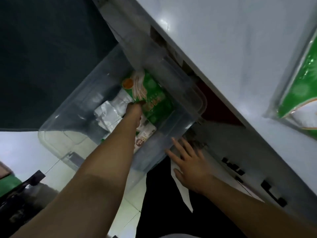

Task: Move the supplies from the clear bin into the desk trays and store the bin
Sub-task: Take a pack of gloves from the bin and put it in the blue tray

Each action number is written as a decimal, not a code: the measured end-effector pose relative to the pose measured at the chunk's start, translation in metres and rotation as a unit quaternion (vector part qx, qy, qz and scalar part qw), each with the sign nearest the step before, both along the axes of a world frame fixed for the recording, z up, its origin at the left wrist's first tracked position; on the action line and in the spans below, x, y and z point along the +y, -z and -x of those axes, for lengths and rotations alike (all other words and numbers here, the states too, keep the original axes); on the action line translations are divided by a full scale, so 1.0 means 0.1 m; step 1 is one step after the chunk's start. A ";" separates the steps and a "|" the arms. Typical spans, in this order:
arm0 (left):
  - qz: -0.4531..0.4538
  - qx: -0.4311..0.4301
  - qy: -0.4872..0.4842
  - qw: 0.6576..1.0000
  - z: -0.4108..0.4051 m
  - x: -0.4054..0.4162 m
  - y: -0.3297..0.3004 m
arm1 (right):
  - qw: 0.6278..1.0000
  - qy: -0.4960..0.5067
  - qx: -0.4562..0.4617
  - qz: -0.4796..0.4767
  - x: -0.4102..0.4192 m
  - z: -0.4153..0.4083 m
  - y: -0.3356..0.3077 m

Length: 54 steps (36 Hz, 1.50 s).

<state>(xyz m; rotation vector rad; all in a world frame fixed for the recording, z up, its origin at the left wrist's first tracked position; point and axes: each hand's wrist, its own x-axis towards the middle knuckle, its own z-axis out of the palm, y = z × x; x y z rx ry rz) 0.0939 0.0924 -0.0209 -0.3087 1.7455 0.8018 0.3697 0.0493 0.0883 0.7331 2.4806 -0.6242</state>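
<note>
Reaching down into the clear bin (109,93), the left hand (134,110) is seen at the centre of the view, its grip closed on the edge of a green glove packet (154,93). The fingertips are hidden behind the packet, so only the knuckles and thumb side can be made out. The green glove packet is tilted against the bin's wall toward 1 o'clock, with a printed hand outline and an orange disc shown on its face. Crumpled white wrapped items (109,112) are lying inside the bin just at 9 o'clock of the left hand, and another printed packet (145,134), white and brown, is found at 6 o'clock of the green one, partly covered by the forearm.

The right hand (188,165) is held at 5 o'clock of the bin, its fingers spread and straight, the fingertips touching or just beside the bin's outer wall; which of the 2 cannot be told. Nothing is gripped by it.

The bin is set on the pale tiled floor (20,148), partly tucked under the edge of the white surface (231,48) that runs from 12 o'clock to 4 o'clock. On that surface, at 3 o'clock, a second green-and-white packet (298,93) is lying. Black handles (272,191) are seen on the drawer front below the surface.
</note>
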 end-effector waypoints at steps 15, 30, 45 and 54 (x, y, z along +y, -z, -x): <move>0.002 -0.004 -0.157 0.988 0.06 0.20 -0.12 | 0.999 0.019 -0.028 0.039 0.02 0.09 -0.15; -0.084 0.210 0.251 0.941 0.32 -0.82 -1.49 | 0.996 -0.060 0.060 0.021 0.66 1.15 -1.31; -0.081 0.458 0.510 0.723 0.06 -1.01 -3.82 | 0.930 -0.326 0.079 -0.151 1.01 1.66 -2.94; -0.068 0.538 0.553 0.632 -0.11 -0.77 -4.53 | 0.965 -0.216 0.131 -0.067 1.12 1.29 -3.29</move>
